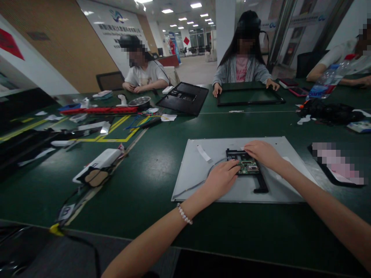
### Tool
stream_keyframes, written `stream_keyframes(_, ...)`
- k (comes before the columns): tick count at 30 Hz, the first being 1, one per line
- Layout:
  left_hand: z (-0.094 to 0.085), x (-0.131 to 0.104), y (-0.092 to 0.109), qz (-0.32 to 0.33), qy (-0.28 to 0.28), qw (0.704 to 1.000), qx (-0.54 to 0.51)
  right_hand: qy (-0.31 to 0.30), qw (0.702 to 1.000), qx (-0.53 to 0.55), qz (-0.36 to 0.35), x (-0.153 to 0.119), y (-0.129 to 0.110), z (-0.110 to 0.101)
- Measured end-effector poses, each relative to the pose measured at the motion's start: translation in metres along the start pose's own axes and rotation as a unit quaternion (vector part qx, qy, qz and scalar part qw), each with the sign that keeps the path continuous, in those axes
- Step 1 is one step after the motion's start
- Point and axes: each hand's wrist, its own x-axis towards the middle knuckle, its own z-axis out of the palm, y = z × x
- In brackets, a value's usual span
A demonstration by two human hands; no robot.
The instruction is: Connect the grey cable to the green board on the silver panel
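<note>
A pale grey flat panel (191, 158) lies on the green table in front of me. On it rests a black plastic bracket (262, 183) with a green circuit board (249, 165) set in it. My left hand (222, 178) grips the board's left side, fingers close together. With bent fingers, my right hand (262, 152) holds the bracket's upper edge; a small white bit shows at its fingertips. A thin grey cable (193, 188) runs out from under my left hand across the panel. Left of the bracket is a white strip (204, 153).
A phone (337, 164) lies right of the panel. To the left are a white power bank-like box (100, 166) with cables, and a red power strip (111, 110). Across the table, a person holds a black frame (252, 103) beside a black cover (184, 98). A bottle (327, 81) stands far right.
</note>
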Motion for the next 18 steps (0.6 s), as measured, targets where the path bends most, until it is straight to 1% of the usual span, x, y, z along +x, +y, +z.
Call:
stream_keyframes(5, 0.000, 0.000, 0.000, -0.004, 0.005, 1.000, -0.001, 0.007, 1.000, -0.002, 0.000, -0.002, 0.001, 0.003)
stream_keyframes(9, -0.001, 0.000, 0.004, -0.013, 0.000, 1.000, -0.004, 0.014, 1.000, 0.007, 0.004, -0.003, 0.005, 0.008)
stream_keyframes(11, -0.004, 0.000, 0.007, -0.016, 0.006, 1.000, -0.014, 0.020, 1.000, 0.013, 0.009, -0.004, 0.006, 0.009)
stream_keyframes(13, -0.011, 0.003, 0.006, -0.023, 0.018, 0.999, -0.030, 0.028, 0.999, 0.018, 0.017, -0.006, 0.006, 0.008)
stream_keyframes(15, -0.022, 0.006, -0.004, -0.050, 0.046, 0.997, -0.047, 0.035, 0.999, 0.023, 0.027, -0.009, 0.005, 0.005)
stream_keyframes(16, -0.029, 0.007, -0.013, -0.074, 0.069, 0.993, -0.053, 0.038, 0.998, 0.025, 0.032, -0.011, 0.004, 0.004)
stream_keyframes(18, -0.042, 0.009, -0.039, -0.136, 0.126, 0.981, -0.054, 0.040, 0.998, 0.031, 0.040, -0.017, 0.002, 0.000)
